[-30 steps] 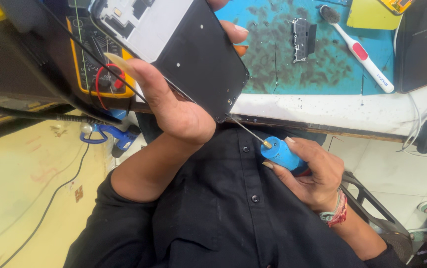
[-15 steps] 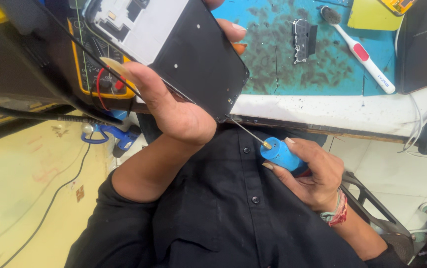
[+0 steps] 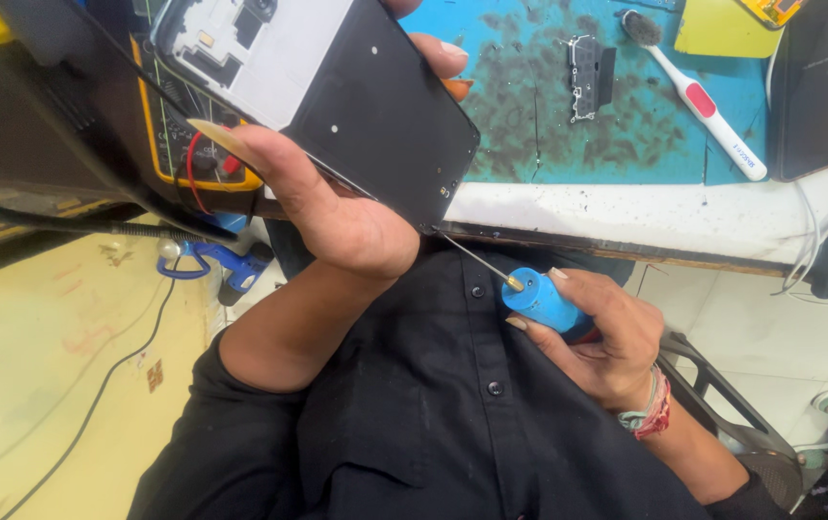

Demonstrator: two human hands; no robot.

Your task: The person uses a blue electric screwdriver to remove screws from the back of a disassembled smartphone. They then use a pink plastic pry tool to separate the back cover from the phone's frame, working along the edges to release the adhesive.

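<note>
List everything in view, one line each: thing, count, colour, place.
phone frame: one, black and white, held at top centre
screwdriver: one, blue handle, thin shaft tip at the frame's lower corner
work mat: one, teal, stained, on the bench
toothbrush: one, white and red, on the mat
metal part: one, dark, on the mat
multimeter: one, yellow and black, behind the frame
left hand: grips the frame
right hand: grips the screwdriver handle
</note>
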